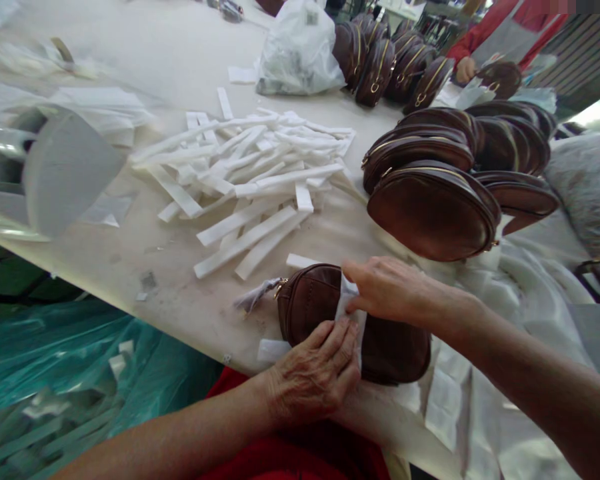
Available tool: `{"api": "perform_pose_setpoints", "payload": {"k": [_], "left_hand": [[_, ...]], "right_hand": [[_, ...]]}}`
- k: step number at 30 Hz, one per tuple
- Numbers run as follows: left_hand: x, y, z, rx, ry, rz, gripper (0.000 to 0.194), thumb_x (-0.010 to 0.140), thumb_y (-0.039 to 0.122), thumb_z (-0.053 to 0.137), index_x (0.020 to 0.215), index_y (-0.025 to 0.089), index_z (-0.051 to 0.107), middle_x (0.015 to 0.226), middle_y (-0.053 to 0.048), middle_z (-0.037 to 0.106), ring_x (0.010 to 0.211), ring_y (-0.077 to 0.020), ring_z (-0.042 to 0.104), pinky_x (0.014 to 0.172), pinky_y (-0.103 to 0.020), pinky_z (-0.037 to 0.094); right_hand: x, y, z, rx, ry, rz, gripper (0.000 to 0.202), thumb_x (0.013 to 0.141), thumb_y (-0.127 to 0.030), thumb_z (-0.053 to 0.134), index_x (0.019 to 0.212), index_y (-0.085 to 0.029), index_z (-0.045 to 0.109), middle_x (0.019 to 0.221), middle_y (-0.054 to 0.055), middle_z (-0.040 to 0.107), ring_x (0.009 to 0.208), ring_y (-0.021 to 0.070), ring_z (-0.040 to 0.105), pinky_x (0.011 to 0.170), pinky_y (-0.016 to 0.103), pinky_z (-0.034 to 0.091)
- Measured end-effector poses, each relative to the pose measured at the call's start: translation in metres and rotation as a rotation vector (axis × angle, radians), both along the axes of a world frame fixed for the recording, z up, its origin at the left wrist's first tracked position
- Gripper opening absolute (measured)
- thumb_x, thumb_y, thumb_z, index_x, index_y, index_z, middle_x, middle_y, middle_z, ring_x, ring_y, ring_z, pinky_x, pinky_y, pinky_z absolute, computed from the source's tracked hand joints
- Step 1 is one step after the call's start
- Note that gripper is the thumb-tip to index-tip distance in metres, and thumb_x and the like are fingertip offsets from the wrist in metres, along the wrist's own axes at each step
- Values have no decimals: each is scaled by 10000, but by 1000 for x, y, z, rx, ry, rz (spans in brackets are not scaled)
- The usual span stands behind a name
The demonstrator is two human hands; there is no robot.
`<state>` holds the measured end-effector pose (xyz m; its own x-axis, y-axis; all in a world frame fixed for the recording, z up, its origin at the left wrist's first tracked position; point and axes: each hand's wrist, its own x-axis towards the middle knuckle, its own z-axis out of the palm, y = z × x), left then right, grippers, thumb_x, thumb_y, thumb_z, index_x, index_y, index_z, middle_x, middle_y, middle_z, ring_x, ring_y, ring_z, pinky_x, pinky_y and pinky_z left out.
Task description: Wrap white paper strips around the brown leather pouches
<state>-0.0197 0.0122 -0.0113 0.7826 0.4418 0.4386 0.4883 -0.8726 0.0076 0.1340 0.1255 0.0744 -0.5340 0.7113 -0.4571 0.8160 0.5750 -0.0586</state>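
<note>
A dark brown zippered bag (310, 300) lies on the table in front of me, with a wrapped zipper pull (257, 293) sticking out at its left end. Across the middle of the bag runs a white strip (347, 298). My right hand (387, 288) pinches the strip's upper part between thumb and fingers at the bag's far edge. My left hand (325, 363) is closed over the lower part of the strip, its fingertips pressed together against the bag's near side. The thumb of the left hand is hidden.
A heap of white strips (250, 170) lies beyond the bag. Finished-looking brown bags (435, 210) are stacked to the right. Farther back are a stuffed plastic bag (300, 53) and a person in red sleeves (485, 30). A tape dispenser (55, 167) stands left; teal plastic (155, 353) hangs below the edge.
</note>
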Motion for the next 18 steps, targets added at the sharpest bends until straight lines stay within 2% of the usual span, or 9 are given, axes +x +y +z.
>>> {"api": "perform_pose_setpoints", "payload": {"k": [3,7,10,12,14,16,18], "left_hand": [[0,-1,-1,-9,0,7,326,883,235,494,1145,53,564,1277,-200,523,1227,-313,458,1021,-418,345],[1,-1,-3,2,0,16,320,887,232,488,1142,56,568,1284,-189,521,1215,-301,461,979,-398,364],[1,-2,-4,19,-14,20,317,884,239,501,1133,56,571,1283,-190,520,1206,-300,464,970,-398,361],[1,-2,-4,26,-35,26,306,881,235,509,1122,56,573,1281,-190,518,1200,-296,465,970,-397,357],[2,-1,-4,34,-65,29,266,883,225,513,1087,70,583,1270,-178,523,1189,-289,470,965,-393,358],[2,-1,-4,32,-88,25,210,886,204,513,1043,91,593,1225,-147,549,1156,-269,489,942,-379,372],[3,-2,-5,22,-106,21,169,893,184,503,1010,106,595,1147,-114,579,1088,-238,520,896,-356,393]], "right_hand": [[7,21,-9,-176,87,-96,354,590,-422,764,804,-174,630,619,-24,582,556,114,497,489,222,270],[31,48,-37,-502,323,-259,395,546,-513,744,664,-173,583,551,-66,505,519,79,427,481,209,279],[46,53,-50,-521,384,-357,370,576,-498,723,686,-164,607,555,-62,498,533,86,439,487,211,296],[52,43,-50,-334,414,-367,298,640,-436,702,747,-165,639,603,-41,535,571,106,477,522,224,343],[52,21,-46,19,525,-316,177,731,-323,646,810,-165,657,712,3,598,668,138,534,619,255,409],[49,-10,-42,320,654,-179,135,814,-204,549,870,-165,665,835,50,639,784,162,566,733,290,439],[43,-45,-42,421,715,16,239,862,-124,448,949,-172,665,932,75,663,885,177,575,802,315,441]]}}
